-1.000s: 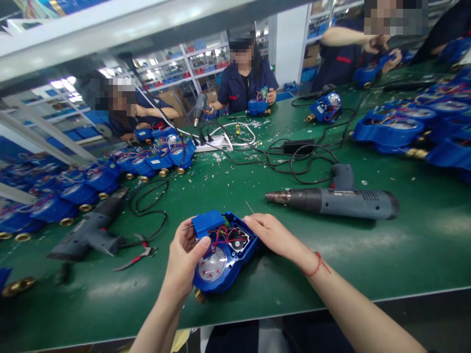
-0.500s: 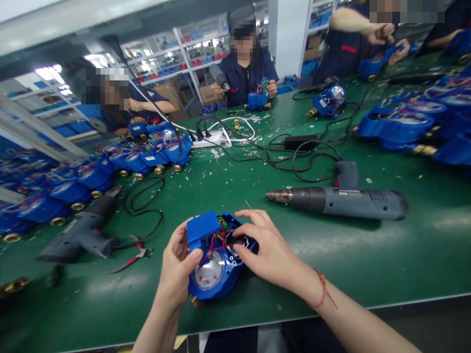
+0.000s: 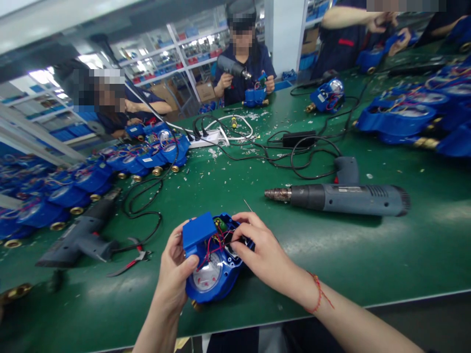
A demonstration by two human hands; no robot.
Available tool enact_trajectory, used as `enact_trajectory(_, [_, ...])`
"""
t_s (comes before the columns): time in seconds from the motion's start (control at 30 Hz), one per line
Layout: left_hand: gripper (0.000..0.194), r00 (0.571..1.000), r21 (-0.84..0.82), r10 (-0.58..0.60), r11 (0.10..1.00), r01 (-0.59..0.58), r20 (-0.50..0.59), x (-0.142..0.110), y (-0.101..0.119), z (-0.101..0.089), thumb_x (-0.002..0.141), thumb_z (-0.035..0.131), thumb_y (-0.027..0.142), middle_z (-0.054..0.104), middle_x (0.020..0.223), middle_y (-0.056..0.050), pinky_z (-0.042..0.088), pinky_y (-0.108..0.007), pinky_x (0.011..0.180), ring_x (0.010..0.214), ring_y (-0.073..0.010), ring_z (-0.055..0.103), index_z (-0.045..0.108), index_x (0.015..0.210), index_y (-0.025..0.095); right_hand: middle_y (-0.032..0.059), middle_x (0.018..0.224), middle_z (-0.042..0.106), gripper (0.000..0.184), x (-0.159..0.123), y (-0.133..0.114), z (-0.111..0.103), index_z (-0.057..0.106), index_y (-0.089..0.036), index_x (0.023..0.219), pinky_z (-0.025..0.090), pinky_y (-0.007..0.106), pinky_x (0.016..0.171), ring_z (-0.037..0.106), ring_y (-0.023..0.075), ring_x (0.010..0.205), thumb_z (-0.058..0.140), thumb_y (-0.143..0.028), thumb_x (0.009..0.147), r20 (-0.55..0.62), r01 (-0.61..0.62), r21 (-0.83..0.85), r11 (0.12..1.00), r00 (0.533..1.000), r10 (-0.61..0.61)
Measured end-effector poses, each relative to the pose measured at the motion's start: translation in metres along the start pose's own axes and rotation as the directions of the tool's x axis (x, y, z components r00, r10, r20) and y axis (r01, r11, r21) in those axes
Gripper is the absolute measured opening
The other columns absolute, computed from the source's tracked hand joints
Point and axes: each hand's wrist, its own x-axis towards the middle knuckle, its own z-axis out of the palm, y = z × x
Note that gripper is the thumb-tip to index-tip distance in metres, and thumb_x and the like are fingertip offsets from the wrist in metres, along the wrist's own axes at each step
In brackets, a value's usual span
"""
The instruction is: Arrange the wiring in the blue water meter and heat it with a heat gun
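A blue water meter (image 3: 217,287) lies on the green bench at the near middle, its round dial under a clear cover and its electronics housing exposed. My left hand (image 3: 175,269) is wrapped around its left side, thumb on the edge of a raised blue cover (image 3: 199,230). Thin red and dark wires (image 3: 220,239) run across the opening, beside a green circuit board (image 3: 220,224). My right hand (image 3: 259,247) reaches into the right side of the housing, thumb and forefinger closed at the wires. The fingertips partly hide what they pinch.
A grey heat gun (image 3: 342,198) lies to the right and another heat gun (image 3: 79,238) to the left, near red-handled cutters (image 3: 132,260). A power strip (image 3: 204,140) and cables cross the middle. Several blue meters (image 3: 395,120) line both sides. Co-workers sit opposite.
My right thumb and forefinger have drawn together at the wires. The meter has shifted slightly left with my left hand. A co-worker opposite has raised a heat gun towards a meter.
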Motion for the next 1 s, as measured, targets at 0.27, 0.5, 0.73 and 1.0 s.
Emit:
enact_trajectory(0.27, [0.078, 0.999, -0.037, 0.018, 0.999, -0.020, -0.036, 0.004, -0.002, -0.001, 0.046, 0.088, 0.048, 0.067, 0.117, -0.005, 0.049, -0.029, 0.093, 0.115, -0.0286, 0.059, 0.062, 0.115, 0.022, 0.0110, 0.135, 0.046, 0.030, 0.007, -0.011, 0.000, 0.064, -0.018, 0.108, 0.033, 0.042, 0.108, 0.035, 0.0246, 0.129, 0.066, -0.017, 0.077, 0.100, 0.098, -0.279, 0.955, 0.992, -0.073])
enact_trajectory(0.5, [0.078, 0.998, -0.070, -0.040, 0.997, 0.037, -0.044, 0.010, -0.002, -0.003, 0.045, 0.088, 0.047, 0.071, 0.104, -0.005, 0.055, -0.034, 0.085, 0.098, -0.0288, 0.067, 0.064, 0.114, 0.021, 0.0063, 0.130, 0.052, 0.010, 0.019, -0.017, 0.004, 0.070, -0.019, 0.087, 0.034, 0.044, 0.100, 0.038, 0.0263, 0.123, 0.062, -0.016, 0.083, 0.145, 0.178, -0.420, 0.890, 0.981, -0.128])
enact_trajectory(0.73, [0.079, 0.999, -0.083, -0.033, 0.996, 0.031, -0.023, 0.012, -0.005, -0.005, 0.046, 0.088, 0.047, 0.072, 0.103, -0.006, 0.056, -0.035, 0.085, 0.096, -0.0296, 0.068, 0.063, 0.116, 0.020, 0.0042, 0.123, 0.058, 0.023, 0.026, -0.018, 0.001, 0.071, -0.018, 0.096, 0.037, 0.039, 0.096, 0.046, 0.0223, 0.114, 0.058, -0.013, 0.077, 0.127, 0.134, -0.341, 0.930, 0.987, -0.095])
enact_trajectory(1.0, [0.077, 0.999, -0.085, -0.031, 0.996, 0.029, -0.029, 0.014, -0.005, -0.006, 0.048, 0.087, 0.047, 0.073, 0.103, -0.006, 0.057, -0.036, 0.085, 0.099, -0.0311, 0.067, 0.064, 0.116, 0.019, 0.0089, 0.117, 0.060, 0.013, 0.061, -0.019, 0.003, 0.068, -0.016, 0.087, 0.041, 0.041, 0.083, 0.049, 0.0273, 0.104, 0.057, -0.022, 0.085, 0.387, 0.226, -0.422, 0.878, 0.921, -0.051])
